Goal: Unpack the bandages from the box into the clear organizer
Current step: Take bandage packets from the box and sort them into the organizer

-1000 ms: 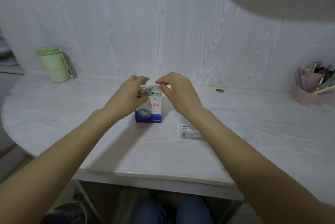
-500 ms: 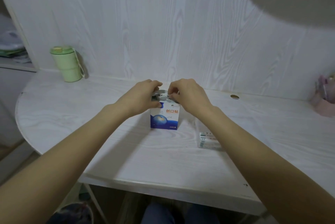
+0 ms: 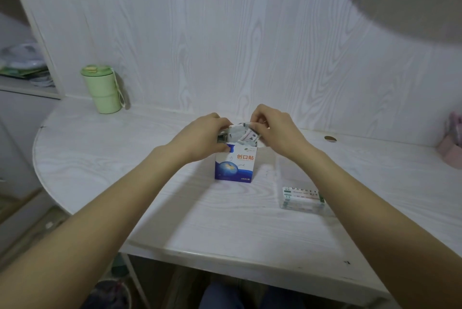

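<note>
White wood-grain laminate covers the counter [image 3: 175, 208], and near its middle stands the bandage box [image 3: 235, 167], upright, blue and white, its top open. A wad of wrapped bandages [image 3: 241, 134] sticks up out of that opening. The left hand [image 3: 202, 137] comes in from about 8 o'clock of the box, its fingers curled over the left rim and the near top flap, pinching the cardboard to steady it. The right hand [image 3: 276, 131] comes from about 4 o'clock and hangs over the top right corner, thumb and fingers closed on the upper ends of the bandages; exactly how many it holds cannot be told. The clear organizer [image 3: 302, 197] lies flat at roughly 4 o'clock of the box, apart from it, partly hidden by the right forearm; green-and-white printed wrappers show through its wall, so it seems to hold something already, though how much is unclear. By my reading the task is at an early or middle stage: the box is opened and a bunch is partly drawn, but it has not cleared the rim, and the carry to the organizer and any further batches remain. A green cup [image 3: 102, 89] stands far off at 10 o'clock by the wall.
</note>
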Motion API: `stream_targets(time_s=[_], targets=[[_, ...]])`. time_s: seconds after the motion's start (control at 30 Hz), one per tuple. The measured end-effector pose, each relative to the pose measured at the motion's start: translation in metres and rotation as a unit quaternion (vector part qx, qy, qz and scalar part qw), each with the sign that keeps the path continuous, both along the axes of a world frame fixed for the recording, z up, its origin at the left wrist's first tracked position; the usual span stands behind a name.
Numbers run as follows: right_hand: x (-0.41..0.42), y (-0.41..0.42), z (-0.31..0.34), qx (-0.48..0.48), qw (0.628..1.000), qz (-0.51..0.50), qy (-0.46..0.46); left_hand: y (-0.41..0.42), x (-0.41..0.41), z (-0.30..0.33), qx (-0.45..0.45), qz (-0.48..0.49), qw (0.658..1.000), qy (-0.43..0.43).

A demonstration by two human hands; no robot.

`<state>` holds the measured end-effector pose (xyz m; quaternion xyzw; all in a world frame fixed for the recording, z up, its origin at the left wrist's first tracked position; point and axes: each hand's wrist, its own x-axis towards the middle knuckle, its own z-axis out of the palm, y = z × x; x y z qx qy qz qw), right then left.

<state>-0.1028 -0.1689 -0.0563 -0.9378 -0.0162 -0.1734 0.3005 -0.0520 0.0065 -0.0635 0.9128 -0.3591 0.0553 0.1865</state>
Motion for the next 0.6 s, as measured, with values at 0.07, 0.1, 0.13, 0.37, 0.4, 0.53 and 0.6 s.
stream_targets(time_s=[0.07,0.1,0.13,0.37,0.4,0.53,0.6], targets=[[-0.001,0.001,-0.001,-0.022,1.0,0.006,-0.007,-0.003,-0.003,-0.002,-0.043,0.009,0.999,0.01],[-0.001,0.002,-0.001,-0.033,0.999,0.01,-0.009,-0.005,-0.005,-0.002,-0.069,0.019,0.997,0.012],[-0.002,0.003,-0.001,-0.048,0.999,0.009,-0.012,-0.007,-0.008,-0.001,-0.091,0.032,0.995,0.007],[-0.004,0.002,-0.002,-0.04,0.996,-0.034,-0.075,-0.013,-0.014,0.0,-0.105,0.132,0.983,-0.076],[-0.004,0.0,-0.002,-0.013,0.996,-0.042,-0.08,-0.012,-0.013,-0.001,-0.103,0.135,0.983,-0.063],[-0.005,-0.005,-0.002,0.035,0.997,-0.034,-0.058,-0.01,-0.01,-0.003,-0.096,0.107,0.989,-0.034],[-0.003,-0.004,-0.002,0.012,0.998,-0.025,-0.053,-0.012,-0.01,-0.003,-0.085,0.087,0.992,-0.028]])
